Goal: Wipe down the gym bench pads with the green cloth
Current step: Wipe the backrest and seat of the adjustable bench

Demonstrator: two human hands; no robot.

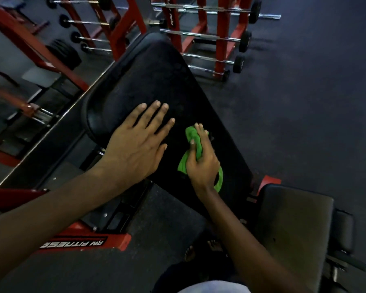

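Observation:
A long black back pad (156,81) of a gym bench slants away from me across the middle of the head view. My left hand (137,142) lies flat on its near left part, fingers spread, holding nothing. My right hand (202,159) is closed around a bunched green cloth (193,137) and presses it on the pad's near right part. A tail of the cloth hangs out below my wrist. The black seat pad (294,225) sits at the lower right, separate from the back pad.
Red racks (222,39) holding barbells stand beyond the pad at the top. A red frame with weight plates (66,52) is at the upper left. The bench's red base bar (82,243) lies on the dark rubber floor, near my bare feet (201,248).

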